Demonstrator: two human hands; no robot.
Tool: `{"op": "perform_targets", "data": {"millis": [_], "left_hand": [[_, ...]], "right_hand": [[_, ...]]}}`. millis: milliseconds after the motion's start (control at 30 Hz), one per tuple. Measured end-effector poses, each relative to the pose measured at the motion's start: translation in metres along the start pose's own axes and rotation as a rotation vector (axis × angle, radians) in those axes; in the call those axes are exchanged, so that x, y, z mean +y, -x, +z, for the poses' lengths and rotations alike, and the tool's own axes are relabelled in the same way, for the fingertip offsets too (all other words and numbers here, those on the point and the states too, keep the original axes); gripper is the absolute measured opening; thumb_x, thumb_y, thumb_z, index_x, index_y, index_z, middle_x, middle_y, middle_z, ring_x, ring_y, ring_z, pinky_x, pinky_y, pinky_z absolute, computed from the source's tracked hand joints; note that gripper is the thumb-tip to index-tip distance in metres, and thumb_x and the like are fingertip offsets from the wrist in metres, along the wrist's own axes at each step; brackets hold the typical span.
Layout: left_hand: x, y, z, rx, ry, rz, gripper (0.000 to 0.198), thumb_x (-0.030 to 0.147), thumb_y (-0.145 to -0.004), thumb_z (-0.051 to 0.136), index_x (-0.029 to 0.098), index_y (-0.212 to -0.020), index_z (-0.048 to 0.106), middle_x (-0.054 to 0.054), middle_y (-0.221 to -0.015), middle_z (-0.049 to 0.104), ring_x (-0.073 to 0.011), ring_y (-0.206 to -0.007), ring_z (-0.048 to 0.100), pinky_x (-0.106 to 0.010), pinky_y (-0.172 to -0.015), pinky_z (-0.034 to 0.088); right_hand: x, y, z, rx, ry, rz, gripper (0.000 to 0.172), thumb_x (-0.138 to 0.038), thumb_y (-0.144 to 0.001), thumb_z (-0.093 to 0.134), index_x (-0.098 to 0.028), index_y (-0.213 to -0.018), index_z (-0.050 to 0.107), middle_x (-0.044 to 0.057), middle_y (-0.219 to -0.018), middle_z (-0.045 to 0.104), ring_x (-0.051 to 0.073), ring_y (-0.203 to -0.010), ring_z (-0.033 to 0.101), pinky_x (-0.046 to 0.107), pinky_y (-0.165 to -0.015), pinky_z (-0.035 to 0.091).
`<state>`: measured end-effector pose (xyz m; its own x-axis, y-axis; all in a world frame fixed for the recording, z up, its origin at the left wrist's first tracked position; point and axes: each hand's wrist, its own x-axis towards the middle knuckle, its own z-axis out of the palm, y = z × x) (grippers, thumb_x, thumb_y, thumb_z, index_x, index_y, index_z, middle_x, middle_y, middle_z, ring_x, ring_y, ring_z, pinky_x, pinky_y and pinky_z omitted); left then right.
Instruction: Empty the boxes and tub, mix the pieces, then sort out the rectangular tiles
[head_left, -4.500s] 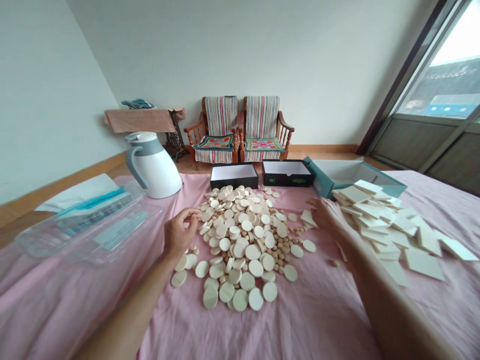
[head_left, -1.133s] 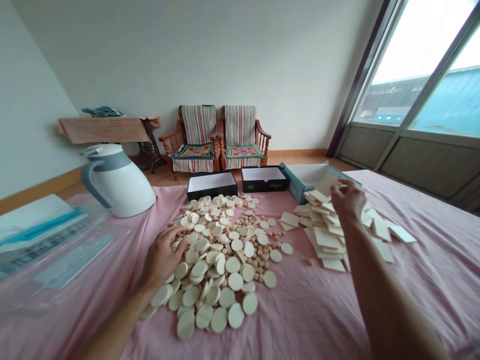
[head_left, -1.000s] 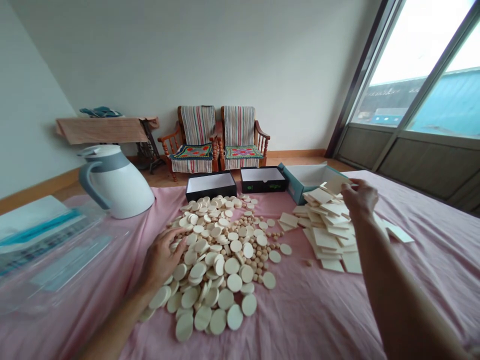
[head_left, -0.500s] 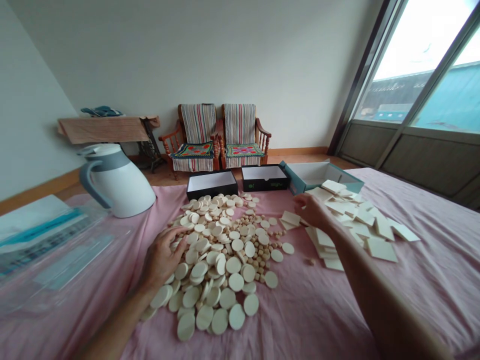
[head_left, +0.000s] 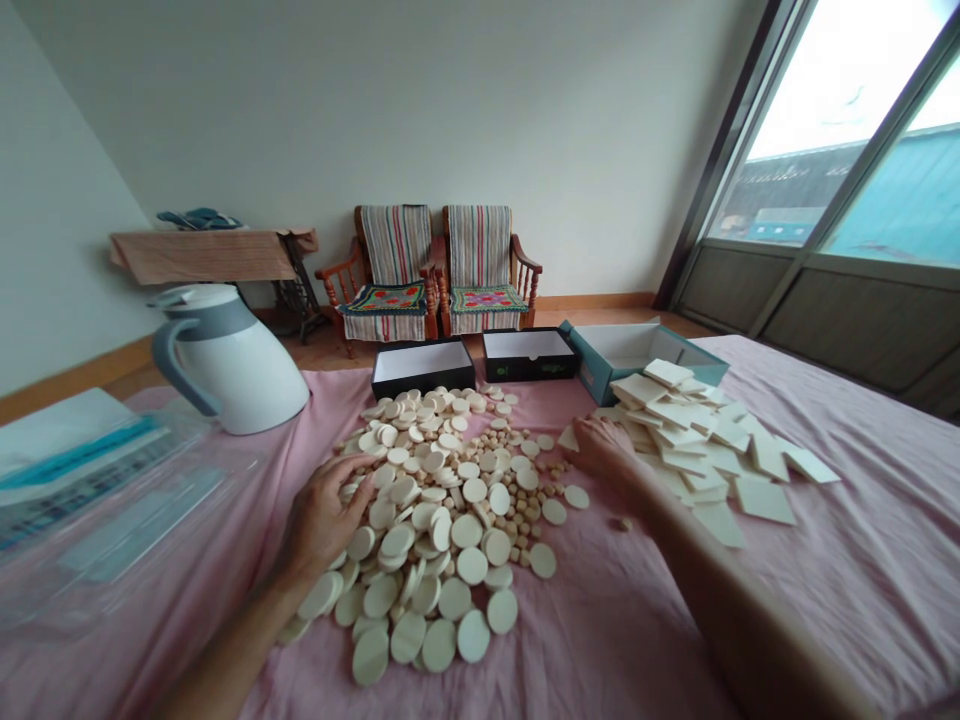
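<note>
Head view: looking forward and down over a pink cloth [head_left: 600, 640], both forearms entering from the bottom edge.
Left hand [head_left: 322, 522]: released, palm down, fingers spread and resting on the left edge of the pile; not gripping anything that shows.
Right hand [head_left: 609, 452]: fingers extended and flat, not clenched, low over the cloth; no held piece shows.
Discs [head_left: 471, 565]: pale wooden rounds, heaped just ahead of and to the right of the left hand, between both hands.
Beads [head_left: 511, 490]: small wooden balls mixed among the discs, just left of the right hand; one lone bead [head_left: 622, 523] lies just below the right wrist.
Squares [head_left: 705, 450]: pale flat tiles, loosely stacked and scattered just ahead of and to the right of the right hand.
Boxes: a black box [head_left: 424, 366] and a second black box [head_left: 529, 355] stand open well ahead of both hands, with a teal box [head_left: 622, 352] behind the squares.
Nearby: a white jug [head_left: 229, 375] stands well ahead of the left hand; a clear plastic pack [head_left: 97, 490] lies to its left.
Risk: pressure from the left hand could slide discs down the heap; a careless right forearm could knock squares or roll the lone bead.
Hidden: the palms cover whatever lies beneath them; the plastic pack is blurred at the frame edge.
</note>
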<state>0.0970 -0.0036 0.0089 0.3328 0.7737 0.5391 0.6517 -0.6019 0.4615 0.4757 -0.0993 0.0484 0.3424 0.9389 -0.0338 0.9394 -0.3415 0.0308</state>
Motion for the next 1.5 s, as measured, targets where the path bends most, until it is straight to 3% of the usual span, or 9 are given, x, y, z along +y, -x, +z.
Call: {"op": "perform_targets", "data": {"millis": [300, 500, 633, 800, 1000, 1200, 1367, 1500], "left_hand": [[0.001, 0.000, 0.000, 0.001, 0.008, -0.010, 0.032, 0.042, -0.086, 0.051, 0.021, -0.103, 0.067, -0.006, -0.108, 0.070, -0.0221, -0.101, 0.065, -0.033, -0.087, 0.054], [0.001, 0.000, -0.001, -0.010, 0.017, -0.017, 0.033, 0.043, -0.086, 0.051, 0.020, -0.104, 0.067, -0.006, -0.109, 0.070, -0.0215, -0.099, 0.066, -0.032, -0.086, 0.054], [0.003, 0.000, -0.001, -0.010, 0.019, -0.020, 0.033, 0.043, -0.086, 0.050, 0.020, -0.104, 0.067, -0.005, -0.107, 0.070, -0.0212, -0.098, 0.066, -0.031, -0.085, 0.054], [0.006, 0.000, -0.002, -0.007, -0.001, -0.046, 0.033, 0.044, -0.085, 0.051, 0.021, -0.102, 0.067, -0.005, -0.107, 0.071, -0.0215, -0.092, 0.068, -0.032, -0.085, 0.055], [0.005, 0.000, -0.001, 0.001, 0.000, -0.036, 0.032, 0.044, -0.084, 0.052, 0.021, -0.100, 0.067, -0.005, -0.107, 0.071, -0.0219, -0.093, 0.069, -0.032, -0.085, 0.055], [0.006, 0.000, -0.001, 0.005, -0.014, -0.031, 0.030, 0.043, -0.083, 0.052, 0.022, -0.099, 0.067, -0.005, -0.105, 0.072, -0.0219, -0.094, 0.069, -0.032, -0.086, 0.055], [0.004, 0.000, -0.001, -0.002, -0.014, -0.021, 0.030, 0.041, -0.084, 0.051, 0.021, -0.099, 0.067, -0.005, -0.105, 0.072, -0.0218, -0.091, 0.069, -0.032, -0.085, 0.054], [0.002, 0.000, -0.001, 0.003, -0.002, -0.029, 0.030, 0.042, -0.084, 0.052, 0.021, -0.100, 0.067, -0.005, -0.106, 0.071, -0.0214, -0.089, 0.070, -0.031, -0.082, 0.055]], "right_hand": [[-0.004, 0.009, -0.001, 0.025, 0.005, 0.034, 0.036, -0.041, -0.086, 0.053, -0.011, -0.100, 0.066, 0.019, -0.104, 0.068, 0.032, -0.103, 0.061, 0.039, -0.085, 0.039], [-0.006, 0.013, -0.003, 0.145, -0.083, 0.031, 0.033, -0.038, -0.082, 0.052, -0.013, -0.100, 0.065, 0.016, -0.104, 0.066, 0.026, -0.093, 0.062, 0.033, -0.076, 0.040], [0.010, 0.021, -0.021, 0.249, -0.095, 0.087, 0.039, -0.040, -0.082, 0.052, -0.014, -0.109, 0.063, 0.016, -0.104, 0.065, 0.027, -0.097, 0.060, 0.032, -0.075, 0.041], [0.040, 0.047, -0.037, 0.249, -0.046, 0.163, 0.044, -0.047, -0.083, 0.052, -0.015, -0.112, 0.061, 0.015, -0.104, 0.065, 0.029, -0.095, 0.060, 0.034, -0.071, 0.041], [0.043, 0.082, -0.019, 0.162, 0.015, 0.093, 0.033, -0.042, -0.083, 0.051, -0.017, -0.101, 0.064, 0.013, -0.103, 0.063, 0.028, -0.091, 0.059, 0.034, -0.070, 0.040], [0.044, 0.088, -0.007, 0.308, 0.106, 0.161, 0.035, -0.041, -0.083, 0.054, -0.016, -0.106, 0.063, 0.017, -0.112, 0.059, 0.033, -0.101, 0.052, 0.039, -0.077, 0.040], [0.073, 0.085, -0.008, 0.413, -0.046, 0.169, 0.045, -0.048, -0.084, 0.053, -0.018, -0.116, 0.061, 0.015, -0.109, 0.061, 0.030, -0.099, 0.054, 0.038, -0.081, 0.042], [0.119, 0.088, -0.011, 0.432, 0.039, 0.354, 0.055, -0.056, -0.084, 0.049, -0.014, -0.118, 0.062, 0.021, -0.106, 0.062, 0.035, -0.095, 0.055, 0.040, -0.072, 0.042]]}}
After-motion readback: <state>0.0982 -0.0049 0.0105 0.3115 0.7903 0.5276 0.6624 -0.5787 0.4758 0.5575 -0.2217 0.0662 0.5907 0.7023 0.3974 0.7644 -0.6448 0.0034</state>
